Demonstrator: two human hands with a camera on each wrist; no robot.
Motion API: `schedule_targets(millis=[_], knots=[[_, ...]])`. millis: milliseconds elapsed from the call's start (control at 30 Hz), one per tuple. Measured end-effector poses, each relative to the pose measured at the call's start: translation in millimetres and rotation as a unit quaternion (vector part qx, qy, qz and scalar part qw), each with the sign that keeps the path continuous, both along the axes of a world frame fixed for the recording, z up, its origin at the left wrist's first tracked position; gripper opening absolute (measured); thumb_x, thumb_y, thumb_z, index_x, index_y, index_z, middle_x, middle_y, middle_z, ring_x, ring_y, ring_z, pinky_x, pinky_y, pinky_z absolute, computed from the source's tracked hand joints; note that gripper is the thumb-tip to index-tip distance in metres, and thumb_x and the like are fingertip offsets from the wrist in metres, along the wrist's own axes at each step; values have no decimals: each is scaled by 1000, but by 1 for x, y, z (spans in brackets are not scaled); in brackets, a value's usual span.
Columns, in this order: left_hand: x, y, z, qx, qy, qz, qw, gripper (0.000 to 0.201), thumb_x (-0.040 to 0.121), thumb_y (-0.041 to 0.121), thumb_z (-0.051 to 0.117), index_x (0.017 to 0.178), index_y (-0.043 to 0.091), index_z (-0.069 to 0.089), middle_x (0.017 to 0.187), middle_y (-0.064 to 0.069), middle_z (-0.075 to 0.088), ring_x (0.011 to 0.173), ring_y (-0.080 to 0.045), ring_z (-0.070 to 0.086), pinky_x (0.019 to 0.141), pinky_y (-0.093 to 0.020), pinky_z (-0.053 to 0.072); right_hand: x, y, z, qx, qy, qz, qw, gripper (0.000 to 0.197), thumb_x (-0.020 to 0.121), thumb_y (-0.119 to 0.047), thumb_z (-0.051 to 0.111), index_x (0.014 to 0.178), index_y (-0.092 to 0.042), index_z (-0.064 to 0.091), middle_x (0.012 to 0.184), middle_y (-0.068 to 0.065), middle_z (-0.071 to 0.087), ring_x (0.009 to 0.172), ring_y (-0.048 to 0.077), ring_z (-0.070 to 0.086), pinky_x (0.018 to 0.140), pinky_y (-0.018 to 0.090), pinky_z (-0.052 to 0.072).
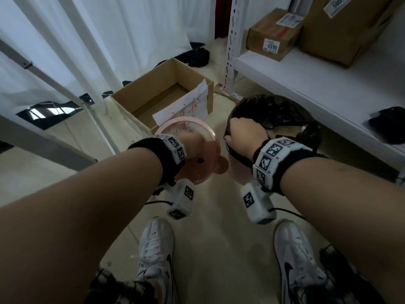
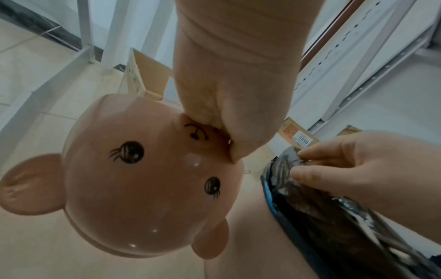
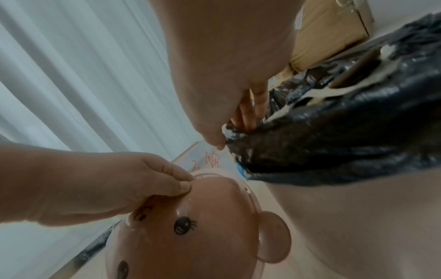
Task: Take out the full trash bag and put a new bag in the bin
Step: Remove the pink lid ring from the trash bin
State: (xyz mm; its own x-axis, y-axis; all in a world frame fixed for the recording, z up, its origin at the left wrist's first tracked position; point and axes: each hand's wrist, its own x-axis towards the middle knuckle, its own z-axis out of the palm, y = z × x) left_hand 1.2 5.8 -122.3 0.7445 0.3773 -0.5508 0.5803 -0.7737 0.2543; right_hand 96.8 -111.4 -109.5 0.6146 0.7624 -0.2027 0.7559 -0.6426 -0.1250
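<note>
My left hand (image 1: pixel 192 145) pinches the nose knob of a pink bear-face bin lid (image 1: pixel 210 154) and holds it off the bin, to the bin's left. In the left wrist view, thumb and fingers of the left hand (image 2: pixel 222 136) close on the knob of the lid (image 2: pixel 143 188). My right hand (image 1: pixel 243 132) grips the black trash bag (image 1: pixel 274 113) at the bin's near-left rim. In the right wrist view its fingers (image 3: pixel 248 113) reach inside the bag (image 3: pixel 346 132) and the thumb lies outside. The pale pink bin (image 3: pixel 358 226) stands on the floor beside the shelf.
An open cardboard box (image 1: pixel 166 93) with a sheet of paper stands on the floor behind the lid. A white shelf (image 1: pixel 317 84) at right carries cardboard boxes (image 1: pixel 271 36) and a crumpled black thing (image 1: pixel 388 126). White curtains (image 1: pixel 87 40) hang at left. My shoes (image 1: pixel 155 249) stand on the tiled floor.
</note>
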Motion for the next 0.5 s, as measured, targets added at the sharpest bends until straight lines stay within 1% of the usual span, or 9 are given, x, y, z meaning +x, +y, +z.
schedule_targets(millis=[67, 133, 167, 200, 267, 300, 367, 433, 500], knots=[[6, 7, -19, 2, 12, -8, 1000, 32, 98, 16, 41, 121, 4, 59, 124, -13, 60, 113, -30, 55, 95, -34, 41, 1, -2, -10, 17, -5, 1, 1000, 30, 92, -27, 49, 112, -4, 52, 115, 17, 58, 106, 36, 55, 81, 39, 43], [7, 15, -37, 4, 14, -1, 1000, 31, 96, 17, 42, 119, 11, 62, 122, -9, 61, 104, -26, 57, 89, -31, 40, 2, -5, -20, 40, -2, 5, 999, 29, 92, -25, 50, 113, -6, 49, 114, 17, 58, 108, 35, 54, 82, 39, 44], [7, 18, -45, 0, 16, -9, 1000, 31, 97, 17, 41, 119, 12, 62, 122, -8, 61, 103, -25, 57, 88, -30, 39, 2, -6, -23, 50, 3, 5, 999, 28, 92, -22, 49, 115, -6, 48, 115, 17, 58, 108, 36, 53, 82, 39, 45], [7, 19, -50, -3, 29, -23, 999, 32, 97, 16, 40, 121, 12, 61, 123, -7, 61, 106, -25, 56, 89, -30, 39, 3, -7, -26, 58, 12, 3, 998, 30, 92, -19, 48, 119, -5, 46, 116, 19, 57, 109, 36, 53, 82, 39, 45], [7, 22, -58, -1, 37, -54, 998, 33, 99, 17, 38, 125, 11, 58, 128, -8, 57, 115, -26, 53, 96, -31, 38, 4, -7, -29, 70, 31, 3, 997, 36, 94, -15, 45, 129, -5, 42, 117, 22, 56, 109, 37, 53, 80, 39, 46], [7, 23, -61, -5, 35, -62, 997, 33, 100, 18, 38, 126, 11, 57, 131, -9, 56, 118, -27, 52, 100, -33, 37, 4, -7, -29, 76, 36, 4, 996, 38, 95, -14, 45, 131, -4, 41, 118, 22, 56, 107, 37, 54, 79, 40, 47], [5, 27, -68, -3, 40, -70, 997, 34, 99, 18, 38, 126, 11, 57, 132, -9, 55, 119, -28, 51, 101, -34, 36, 3, -7, -29, 85, 40, 7, 996, 40, 95, -15, 45, 133, -4, 41, 119, 22, 56, 107, 37, 55, 81, 40, 47], [3, 32, -77, 5, 57, -68, 996, 31, 98, 13, 38, 122, 10, 58, 125, -11, 56, 112, -29, 52, 97, -33, 37, 1, -6, -28, 94, 42, 17, 995, 40, 95, -18, 46, 133, -4, 42, 118, 21, 59, 106, 36, 56, 83, 42, 49], [5, 35, -81, 18, 76, -66, 995, 25, 98, 10, 39, 112, 9, 59, 112, -12, 53, 95, -24, 49, 89, -31, 37, -2, -3, -28, 104, 44, 33, 993, 40, 94, -20, 48, 131, -4, 46, 115, 18, 62, 104, 35, 58, 83, 43, 50]])
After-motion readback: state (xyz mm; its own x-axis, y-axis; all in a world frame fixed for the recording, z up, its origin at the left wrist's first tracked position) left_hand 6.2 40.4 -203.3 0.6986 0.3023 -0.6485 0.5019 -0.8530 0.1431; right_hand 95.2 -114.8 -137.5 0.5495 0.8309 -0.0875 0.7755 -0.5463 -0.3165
